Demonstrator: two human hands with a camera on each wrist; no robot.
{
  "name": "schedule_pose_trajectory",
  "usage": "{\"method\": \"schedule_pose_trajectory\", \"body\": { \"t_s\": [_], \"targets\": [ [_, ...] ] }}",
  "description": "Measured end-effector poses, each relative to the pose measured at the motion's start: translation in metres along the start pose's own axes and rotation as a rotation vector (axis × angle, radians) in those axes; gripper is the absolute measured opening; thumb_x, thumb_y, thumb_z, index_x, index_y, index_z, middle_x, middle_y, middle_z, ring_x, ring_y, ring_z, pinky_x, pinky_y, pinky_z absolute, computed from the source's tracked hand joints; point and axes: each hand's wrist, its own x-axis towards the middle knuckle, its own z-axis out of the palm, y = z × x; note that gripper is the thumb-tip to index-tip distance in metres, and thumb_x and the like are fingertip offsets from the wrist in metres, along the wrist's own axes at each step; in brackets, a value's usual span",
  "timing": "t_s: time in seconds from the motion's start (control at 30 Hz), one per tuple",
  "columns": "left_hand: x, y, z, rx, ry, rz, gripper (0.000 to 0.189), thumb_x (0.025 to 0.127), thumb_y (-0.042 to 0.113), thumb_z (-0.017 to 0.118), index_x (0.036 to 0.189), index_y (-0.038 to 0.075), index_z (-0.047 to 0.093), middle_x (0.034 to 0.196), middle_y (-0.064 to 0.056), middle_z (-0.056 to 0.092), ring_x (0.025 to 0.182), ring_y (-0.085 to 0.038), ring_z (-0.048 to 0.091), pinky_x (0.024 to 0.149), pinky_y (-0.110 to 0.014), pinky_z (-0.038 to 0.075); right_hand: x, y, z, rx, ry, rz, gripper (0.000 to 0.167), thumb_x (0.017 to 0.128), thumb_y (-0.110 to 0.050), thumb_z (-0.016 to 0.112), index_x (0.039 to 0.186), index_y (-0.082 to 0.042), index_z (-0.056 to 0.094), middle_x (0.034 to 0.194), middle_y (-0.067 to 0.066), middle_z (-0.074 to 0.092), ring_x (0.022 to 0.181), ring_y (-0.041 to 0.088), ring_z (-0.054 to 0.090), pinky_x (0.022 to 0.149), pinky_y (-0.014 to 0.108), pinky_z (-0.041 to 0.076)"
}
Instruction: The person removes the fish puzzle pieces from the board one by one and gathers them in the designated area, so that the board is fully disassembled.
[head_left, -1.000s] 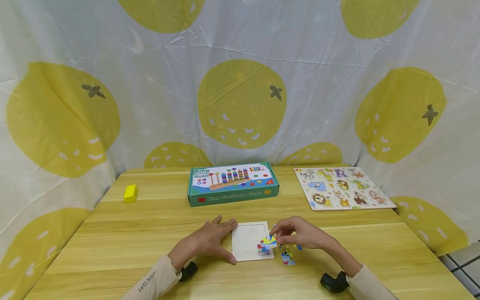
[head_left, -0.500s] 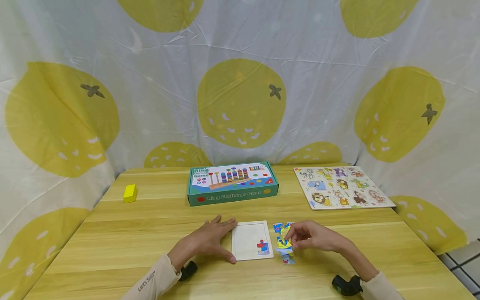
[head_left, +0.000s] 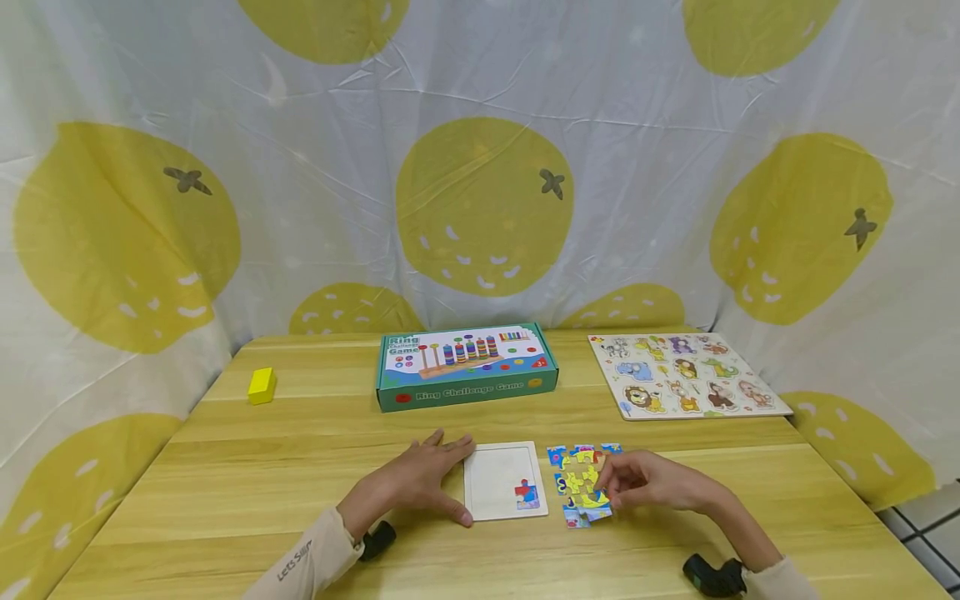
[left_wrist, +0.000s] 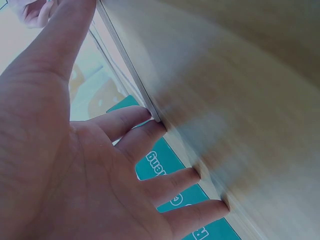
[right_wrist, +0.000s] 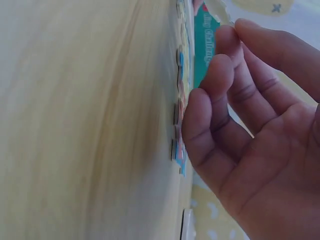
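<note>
In the head view, my left hand [head_left: 420, 479] lies with spread fingers at the left edge of a white square puzzle tray [head_left: 491, 483]. The left wrist view shows its fingertips [left_wrist: 142, 145] touching the table and the tray's edge. One red and blue jigsaw piece [head_left: 527, 493] lies in the tray's lower right corner. My right hand [head_left: 652, 483] pinches a yellow and pale blue jigsaw piece [head_left: 597, 510] between thumb and index finger, over the front of a cluster of loose pieces [head_left: 573, 479]. In the right wrist view, a pale piece [right_wrist: 219, 10] shows at those fingertips.
A green Ring Challenge Game box [head_left: 467, 367] lies behind the tray. To the back right rests an animal peg puzzle board [head_left: 686, 375]. A yellow block [head_left: 262, 386] is at the left. A lemon-print curtain [head_left: 480, 208] hangs behind the wooden table [head_left: 300, 450].
My right hand has moved right with its piece, from over the tray to the loose pieces, uncovering the red and blue piece and more of the cluster. My left hand has stayed put.
</note>
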Motion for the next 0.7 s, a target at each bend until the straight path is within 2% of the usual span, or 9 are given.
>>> {"method": "schedule_pose_trajectory", "body": {
  "t_s": [0.2, 0.33, 0.53, 0.7],
  "targets": [
    [0.000, 0.001, -0.002, -0.001, -0.003, -0.002, 0.105, 0.067, 0.065, 0.074, 0.150, 0.014, 0.035, 0.155, -0.003, 0.032, 0.143, -0.044, 0.016, 0.109, -0.068, 0.017, -0.006, 0.001, -0.002, 0.009, -0.009, 0.026, 0.015, 0.094, -0.004, 0.058, 0.107, 0.004, 0.059, 0.084, 0.022, 0.062, 0.073, 0.003, 0.055, 0.064, 0.019, 0.048],
    [-0.001, 0.002, -0.002, -0.002, -0.004, -0.006, 0.105, 0.066, 0.064, 0.075, 0.150, 0.014, 0.035, 0.155, -0.003, 0.032, 0.143, -0.044, 0.016, 0.109, -0.068, 0.018, -0.009, 0.001, -0.002, 0.011, -0.008, 0.036, 0.014, 0.094, -0.003, 0.057, 0.106, 0.004, 0.059, 0.083, 0.017, 0.063, 0.072, 0.001, 0.053, 0.062, 0.017, 0.046],
    [-0.001, 0.002, -0.002, -0.006, -0.003, -0.004, 0.105, 0.067, 0.064, 0.075, 0.149, 0.014, 0.035, 0.155, -0.003, 0.032, 0.143, -0.044, 0.016, 0.108, -0.068, 0.018, -0.012, 0.001, -0.001, 0.008, -0.002, 0.028, 0.014, 0.094, -0.002, 0.056, 0.106, 0.005, 0.059, 0.083, 0.030, 0.059, 0.072, 0.003, 0.053, 0.061, 0.020, 0.046],
    [-0.001, 0.003, -0.002, -0.001, -0.003, -0.003, 0.104, 0.067, 0.064, 0.075, 0.149, 0.013, 0.035, 0.155, -0.004, 0.032, 0.143, -0.045, 0.016, 0.108, -0.068, 0.018, -0.013, 0.002, 0.000, -0.009, 0.009, 0.039, 0.016, 0.094, -0.003, 0.057, 0.106, 0.007, 0.059, 0.083, 0.030, 0.058, 0.072, 0.000, 0.051, 0.061, 0.017, 0.044]
  ]
}}
